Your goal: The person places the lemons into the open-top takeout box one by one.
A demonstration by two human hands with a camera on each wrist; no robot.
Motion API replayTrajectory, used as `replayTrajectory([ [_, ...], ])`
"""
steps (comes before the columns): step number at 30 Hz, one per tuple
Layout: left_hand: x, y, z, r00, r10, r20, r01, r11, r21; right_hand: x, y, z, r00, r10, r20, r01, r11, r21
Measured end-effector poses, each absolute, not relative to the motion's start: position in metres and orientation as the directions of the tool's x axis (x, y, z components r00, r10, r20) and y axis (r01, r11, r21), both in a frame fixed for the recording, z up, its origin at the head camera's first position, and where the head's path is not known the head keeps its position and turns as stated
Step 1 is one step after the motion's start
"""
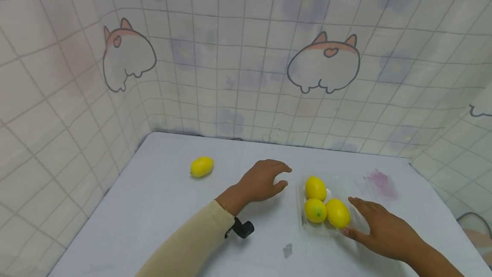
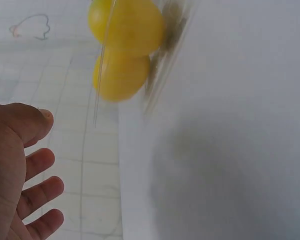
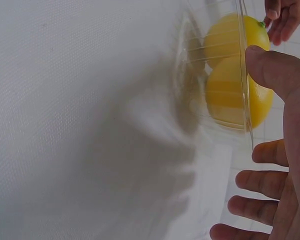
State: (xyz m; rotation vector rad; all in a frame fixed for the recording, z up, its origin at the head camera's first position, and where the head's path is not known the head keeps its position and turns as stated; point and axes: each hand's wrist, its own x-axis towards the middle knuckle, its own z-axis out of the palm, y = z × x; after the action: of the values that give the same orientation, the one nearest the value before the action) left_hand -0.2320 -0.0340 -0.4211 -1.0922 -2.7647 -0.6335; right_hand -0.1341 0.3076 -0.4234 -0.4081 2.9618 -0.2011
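While our relaxed left hand hovers by the tray of lemons, our loose right hand perhaps touches it; press evenly.

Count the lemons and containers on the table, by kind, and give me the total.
Clear plastic container: 1
Yellow lemons: 4 (3 inside it, 1 lying apart)
Total: 5

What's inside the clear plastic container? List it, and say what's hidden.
Three yellow lemons show inside the clear plastic container: one at back left, one in front of it, one at right. What lies directly beneath them is covered in the head view.
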Motion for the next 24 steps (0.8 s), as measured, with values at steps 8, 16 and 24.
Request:
replayTrajectory([
  [8, -0.236, -0.064, -0.425, -0.756, 0.600, 0.262, 0.653, 0.669, 0.353, -0.132, 0.309, -0.424, -0.953, -0.267, -0.141, -0.245, 0.957, -0.158],
  [16, -0.234, -0.104, -0.425, -0.803, 0.545, 0.243, 0.596, 0.712, 0.372, -0.133, 0.308, -0.425, -0.953, -0.271, -0.136, -0.251, 0.956, -0.152],
  [24, -0.235, -0.137, -0.430, -0.833, 0.484, 0.269, 0.553, 0.750, 0.364, -0.133, 0.308, -0.424, -0.953, -0.269, -0.141, -0.247, 0.957, -0.155],
])
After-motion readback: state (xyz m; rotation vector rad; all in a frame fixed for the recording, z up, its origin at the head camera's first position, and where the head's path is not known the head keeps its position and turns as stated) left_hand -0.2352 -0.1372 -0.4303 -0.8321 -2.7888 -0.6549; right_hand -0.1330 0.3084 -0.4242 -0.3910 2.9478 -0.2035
